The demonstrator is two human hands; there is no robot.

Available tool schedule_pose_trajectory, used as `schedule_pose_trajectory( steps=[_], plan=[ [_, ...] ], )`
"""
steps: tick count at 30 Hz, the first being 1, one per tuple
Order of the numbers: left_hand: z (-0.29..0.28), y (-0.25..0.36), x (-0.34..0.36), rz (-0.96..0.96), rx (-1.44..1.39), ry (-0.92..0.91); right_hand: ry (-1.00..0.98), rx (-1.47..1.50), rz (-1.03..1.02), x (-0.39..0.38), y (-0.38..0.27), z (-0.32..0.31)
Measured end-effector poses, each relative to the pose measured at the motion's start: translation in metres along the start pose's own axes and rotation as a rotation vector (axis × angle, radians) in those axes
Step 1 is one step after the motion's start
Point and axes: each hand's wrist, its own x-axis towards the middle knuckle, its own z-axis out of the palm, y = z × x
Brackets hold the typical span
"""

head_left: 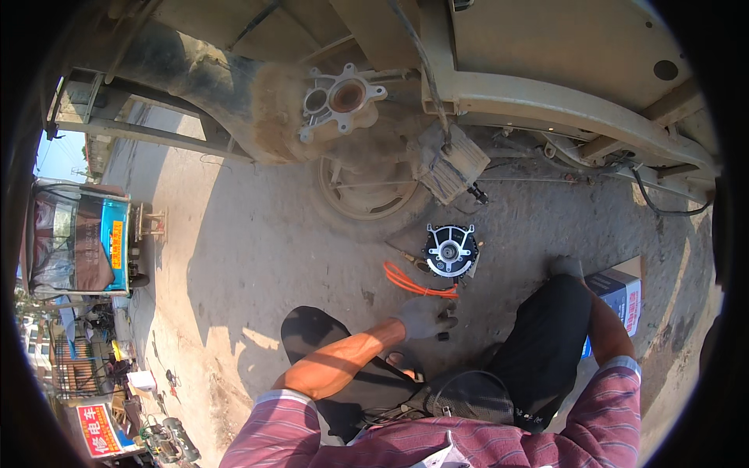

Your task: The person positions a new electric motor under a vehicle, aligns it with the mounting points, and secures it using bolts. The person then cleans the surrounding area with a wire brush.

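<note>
My left hand (422, 318), in a grey glove, is low over the ground between my knees. Its fingers are curled, and small dark pieces show at the fingertips; what they are is too small to make out. Just beyond it lies a coil of orange cable (409, 285). A round black motor (450, 251) with a silver spoked end plate sits on the ground past the cable. My right hand (567, 267), also gloved in grey, is at my right knee, beside a cardboard box (622, 292). Its fingers cannot be made out.
Overhead spans a vehicle underside with a dusty axle housing (234, 93), a bare mounting flange (343, 97) and a hanging boxy unit (450, 164). A wheel (370, 191) stands behind. At the left are a parked three-wheeler (78, 238), a red sign (97, 430) and a compressor-like machine (169, 441).
</note>
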Motion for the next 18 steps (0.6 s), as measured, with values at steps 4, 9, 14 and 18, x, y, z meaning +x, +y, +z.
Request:
schedule_pose_trajectory(
  steps=[4,9,14,18],
  plan=[
    [-0.013,0.012,0.010,0.123,-0.043,0.061,0.130,0.264,-0.154,-0.028,0.008,-0.036],
    [-0.038,0.036,0.014,0.362,-0.169,0.168,0.362,1.122,0.135,-0.065,0.012,-0.127],
    [-0.088,0.067,0.005,0.313,-0.409,0.252,0.697,1.432,-0.083,-0.122,-0.002,-0.266],
    [-0.116,0.089,-0.011,0.402,-0.484,0.455,0.572,1.096,-0.327,-0.171,-0.062,-0.370]
  ],
)
